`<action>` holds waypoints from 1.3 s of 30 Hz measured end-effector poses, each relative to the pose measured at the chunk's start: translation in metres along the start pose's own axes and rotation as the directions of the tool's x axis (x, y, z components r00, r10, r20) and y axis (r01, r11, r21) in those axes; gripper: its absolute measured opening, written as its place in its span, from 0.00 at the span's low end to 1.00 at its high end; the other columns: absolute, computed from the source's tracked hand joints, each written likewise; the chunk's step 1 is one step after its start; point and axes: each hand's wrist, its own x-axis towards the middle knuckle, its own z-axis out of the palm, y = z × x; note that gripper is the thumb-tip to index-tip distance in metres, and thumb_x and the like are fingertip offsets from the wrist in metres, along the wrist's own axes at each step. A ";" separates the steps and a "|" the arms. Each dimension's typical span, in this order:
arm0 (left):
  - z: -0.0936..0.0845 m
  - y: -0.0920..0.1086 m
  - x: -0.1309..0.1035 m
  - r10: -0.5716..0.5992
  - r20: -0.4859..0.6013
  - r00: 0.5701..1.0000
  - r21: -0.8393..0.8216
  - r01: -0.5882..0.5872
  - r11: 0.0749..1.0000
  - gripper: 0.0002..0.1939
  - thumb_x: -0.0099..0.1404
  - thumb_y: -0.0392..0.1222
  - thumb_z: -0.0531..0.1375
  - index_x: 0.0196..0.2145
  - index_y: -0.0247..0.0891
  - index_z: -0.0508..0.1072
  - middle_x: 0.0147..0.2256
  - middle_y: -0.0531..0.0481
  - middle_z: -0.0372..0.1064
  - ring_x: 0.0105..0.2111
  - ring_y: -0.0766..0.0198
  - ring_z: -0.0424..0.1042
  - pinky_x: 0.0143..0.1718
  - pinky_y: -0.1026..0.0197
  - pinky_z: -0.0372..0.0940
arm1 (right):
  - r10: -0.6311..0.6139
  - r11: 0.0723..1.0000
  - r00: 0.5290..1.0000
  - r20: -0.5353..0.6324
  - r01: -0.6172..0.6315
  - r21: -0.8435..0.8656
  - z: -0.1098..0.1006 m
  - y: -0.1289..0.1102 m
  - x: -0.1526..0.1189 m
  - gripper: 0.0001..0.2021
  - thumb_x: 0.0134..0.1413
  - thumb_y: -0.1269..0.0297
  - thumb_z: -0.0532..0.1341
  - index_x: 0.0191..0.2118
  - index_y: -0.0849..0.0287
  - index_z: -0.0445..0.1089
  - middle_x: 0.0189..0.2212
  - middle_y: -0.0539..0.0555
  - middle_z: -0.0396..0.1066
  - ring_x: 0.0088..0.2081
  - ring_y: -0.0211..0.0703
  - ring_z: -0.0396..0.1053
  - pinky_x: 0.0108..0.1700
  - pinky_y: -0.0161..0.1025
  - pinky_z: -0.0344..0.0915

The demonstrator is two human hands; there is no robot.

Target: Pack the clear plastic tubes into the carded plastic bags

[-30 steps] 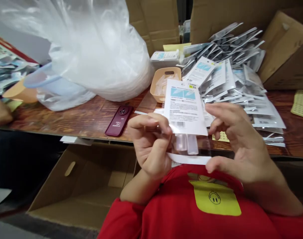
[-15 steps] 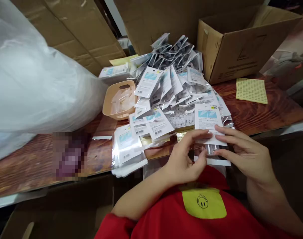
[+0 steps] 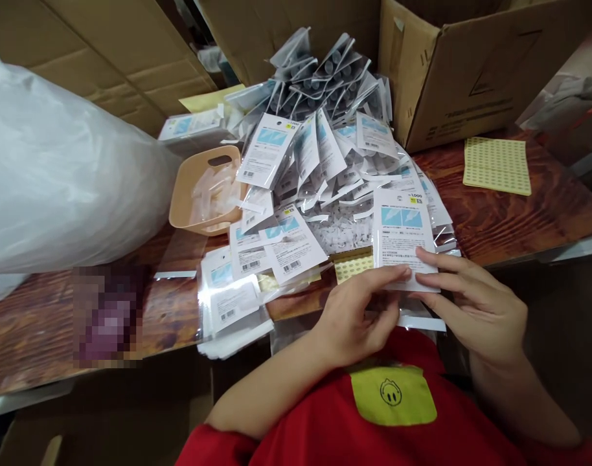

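Note:
A clear plastic packet with a printed white card (image 3: 403,226) lies between my hands at the table's front edge, its white sealing strip toward me. My left hand (image 3: 357,310) grips its lower left side, index finger on the card and thumb below. On the right edge of the same packet, my right hand (image 3: 480,304) has its fingertips pressed. Just beyond it spreads a heap of similar carded packets (image 3: 296,246). Small white pieces (image 3: 342,232) lie among them, and a yellow sticker sheet (image 3: 352,266) shows beside my left hand.
A tan plastic basket (image 3: 179,200) holding clear pieces stands left of the heap. Behind it are stacked filled packets (image 3: 325,77) and an open cardboard box (image 3: 471,84). Another sticker sheet (image 3: 497,165) lies at right. A large white plastic bag (image 3: 72,175) bulges at left.
The view has shifted nearer to the table, so things look larger. Both hands stay on the same packet, with the left fingers lying slightly more over its lower edge.

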 end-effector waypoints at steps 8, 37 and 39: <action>0.013 -0.015 -0.003 -0.068 -0.158 0.985 0.026 0.073 0.997 0.29 0.68 0.27 0.60 0.63 0.47 0.64 0.45 0.50 0.82 0.26 0.69 0.76 0.24 0.66 0.70 | -0.215 0.965 0.977 -0.015 0.210 -0.160 0.015 0.001 0.005 0.24 0.50 0.85 0.68 0.53 0.58 0.78 0.54 0.59 0.76 0.50 0.47 0.79 0.52 0.44 0.78; -0.035 -0.016 0.063 -0.499 -0.169 0.850 -0.495 0.365 0.789 0.32 0.58 0.44 0.77 0.54 0.45 0.68 0.39 0.52 0.81 0.40 0.58 0.83 0.28 0.65 0.71 | 0.394 0.687 0.902 0.175 -0.415 0.596 0.014 0.008 0.091 0.09 0.45 0.77 0.73 0.34 0.57 0.83 0.36 0.52 0.80 0.38 0.39 0.79 0.42 0.34 0.78; -0.034 -0.013 0.057 -0.504 -0.190 0.842 -0.474 0.371 0.799 0.32 0.59 0.46 0.77 0.55 0.47 0.67 0.42 0.52 0.81 0.38 0.59 0.83 0.25 0.66 0.70 | 0.349 0.718 0.923 0.164 -0.376 0.586 0.016 0.013 0.087 0.11 0.47 0.77 0.73 0.34 0.55 0.83 0.36 0.51 0.80 0.39 0.40 0.80 0.42 0.35 0.79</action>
